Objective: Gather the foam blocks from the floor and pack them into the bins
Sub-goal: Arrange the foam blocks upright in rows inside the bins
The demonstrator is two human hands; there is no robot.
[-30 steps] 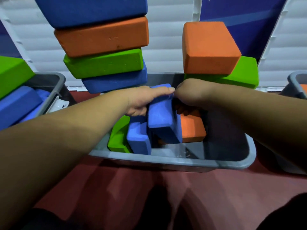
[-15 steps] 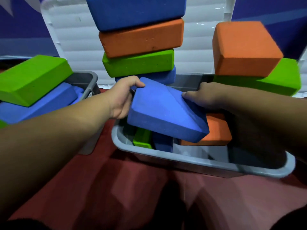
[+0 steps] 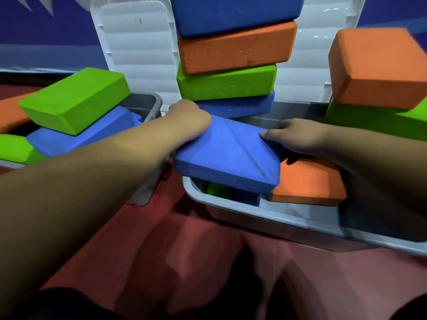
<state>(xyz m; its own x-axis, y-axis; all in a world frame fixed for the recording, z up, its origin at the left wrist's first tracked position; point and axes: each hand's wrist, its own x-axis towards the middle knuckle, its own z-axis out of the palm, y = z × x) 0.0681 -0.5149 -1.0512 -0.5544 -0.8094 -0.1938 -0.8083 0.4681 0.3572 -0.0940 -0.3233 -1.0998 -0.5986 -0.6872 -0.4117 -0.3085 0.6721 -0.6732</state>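
Note:
A flat blue foam block (image 3: 227, 155) lies tilted over the near-left part of the grey bin (image 3: 288, 224). My left hand (image 3: 189, 116) grips its far-left corner and my right hand (image 3: 298, 137) holds its right edge. Beneath it, inside the bin, an orange block (image 3: 309, 183), a green block (image 3: 218, 191) and another blue block (image 3: 246, 198) are partly visible. A stack of blue, orange, green and blue blocks (image 3: 231, 65) rises behind the held block.
A second grey bin (image 3: 147, 103) at the left holds a green block (image 3: 76, 99) and a blue block (image 3: 78, 135). At the right an orange block (image 3: 379, 68) sits on a green one (image 3: 369, 122). White lids (image 3: 136, 47) lean against the blue wall. The floor is red.
The blue block stood upright in the bin a second ago; both hands have turned it flat and it now lies across the bin's near-left part. The view shifted left.

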